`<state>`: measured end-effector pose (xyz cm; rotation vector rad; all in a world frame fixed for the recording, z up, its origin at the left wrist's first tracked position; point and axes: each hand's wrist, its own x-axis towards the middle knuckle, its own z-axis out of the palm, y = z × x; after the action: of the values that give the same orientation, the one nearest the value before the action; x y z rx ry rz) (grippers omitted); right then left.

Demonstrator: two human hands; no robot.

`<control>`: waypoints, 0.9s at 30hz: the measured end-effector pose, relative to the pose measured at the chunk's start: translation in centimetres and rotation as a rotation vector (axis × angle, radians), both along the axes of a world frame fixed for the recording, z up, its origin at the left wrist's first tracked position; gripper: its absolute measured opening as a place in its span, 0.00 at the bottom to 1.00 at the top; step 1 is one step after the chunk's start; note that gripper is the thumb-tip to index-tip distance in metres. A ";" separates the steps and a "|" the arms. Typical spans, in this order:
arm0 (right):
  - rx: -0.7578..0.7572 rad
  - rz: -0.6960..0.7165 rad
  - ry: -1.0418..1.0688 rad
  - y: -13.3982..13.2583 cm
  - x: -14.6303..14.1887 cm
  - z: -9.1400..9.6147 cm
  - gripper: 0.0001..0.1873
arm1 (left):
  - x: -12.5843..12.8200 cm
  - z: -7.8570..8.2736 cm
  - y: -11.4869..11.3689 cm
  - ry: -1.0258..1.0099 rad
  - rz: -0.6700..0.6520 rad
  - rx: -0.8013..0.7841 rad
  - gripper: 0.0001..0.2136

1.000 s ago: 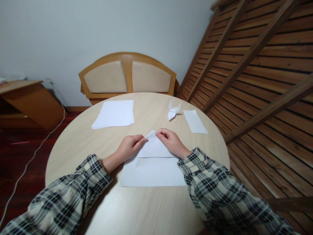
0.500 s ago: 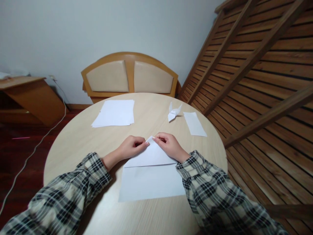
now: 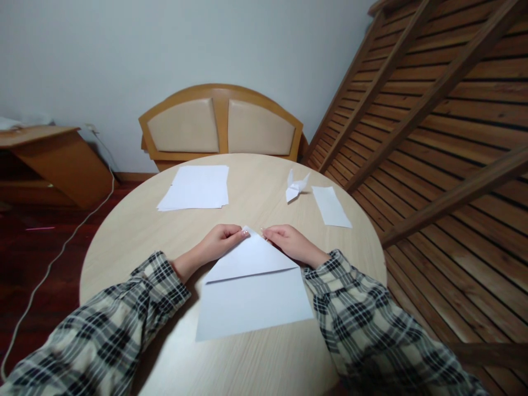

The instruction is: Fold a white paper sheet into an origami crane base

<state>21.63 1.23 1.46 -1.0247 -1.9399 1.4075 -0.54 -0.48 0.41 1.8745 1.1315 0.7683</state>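
A white sheet of paper (image 3: 252, 302) lies in front of me, its far part folded over into a triangle whose tip points away from me. At the left of that tip, my left hand (image 3: 220, 242) is closed, pinching the paper with thumb and fingers. My right hand (image 3: 292, 242) is closed too, its thumb and fingertips together at the right slanted edge, a little below the tip. Beyond my right hand stands a folded white origami figure (image 3: 294, 190) with two upright points. Beside it lies a narrow strip of white paper (image 3: 332, 207).
A stack of white paper (image 3: 196, 187) rests at the back left of the round wooden table (image 3: 136, 242). Behind it is a padded wooden headboard (image 3: 223, 121). A slatted wooden panel (image 3: 445, 121) leans at the right. A cable (image 3: 53, 264) runs along the floor.
My right hand has shifted right, away from the tip, so the hands are farther apart. The folded sheet has turned slightly, its tip now more to the left.
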 end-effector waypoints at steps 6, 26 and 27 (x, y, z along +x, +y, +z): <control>0.167 0.039 -0.066 0.0 -0.1 0.1 0.20 | 0.1 0.3 0.0 -0.004 0.001 0.011 0.21; 0.418 -0.224 -0.129 1.0 1.4 0.6 0.19 | -0.6 0.9 0.1 0.020 0.055 -0.033 0.21; 0.424 -0.241 -0.123 1.1 1.6 0.6 0.19 | -0.6 0.9 0.1 0.027 0.022 -0.050 0.21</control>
<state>23.24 2.29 2.08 -1.1098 -2.0044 0.7728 -1.19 -0.38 1.33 1.8388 1.1796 0.7226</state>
